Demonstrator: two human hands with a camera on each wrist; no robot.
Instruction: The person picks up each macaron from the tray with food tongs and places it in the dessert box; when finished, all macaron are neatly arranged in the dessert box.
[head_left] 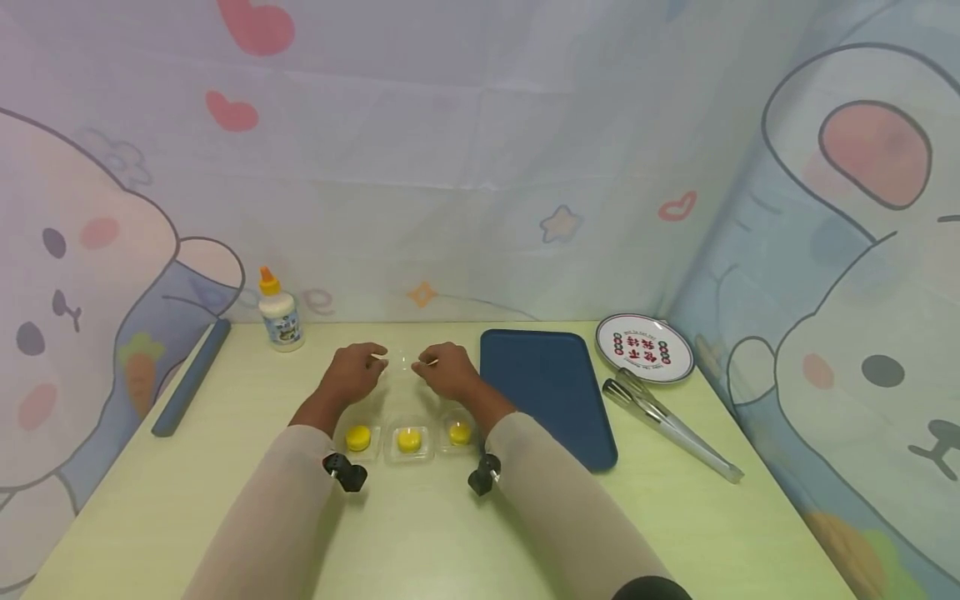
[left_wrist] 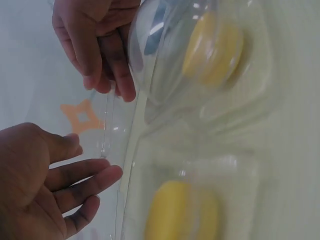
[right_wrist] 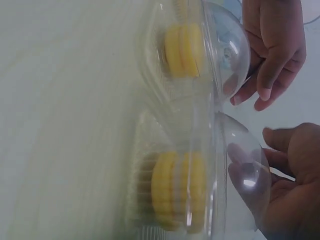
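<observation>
Beyond a row of boxes, my left hand (head_left: 356, 372) and right hand (head_left: 448, 372) face each other, thumbs and fingertips pinching opposite sides of a clear plastic container (head_left: 402, 360). Its thin edge (left_wrist: 107, 125) spans between the two hands in the left wrist view. Its full shape is hard to see. Nearer my body stand three clear boxes, each with a yellow macaron: left (head_left: 358, 438), middle (head_left: 409, 440) and right (head_left: 460, 432). Rounded clear domes (right_wrist: 245, 170) on the boxes show up in the right wrist view.
A blue tray (head_left: 547, 400) lies right of my hands, under my right forearm's edge in view. Past it are a patterned white plate (head_left: 647, 346) and metal tongs (head_left: 675, 429). At back left stand a glue bottle (head_left: 281, 315) and a grey-blue bar (head_left: 192, 379). A printed cloth hangs behind.
</observation>
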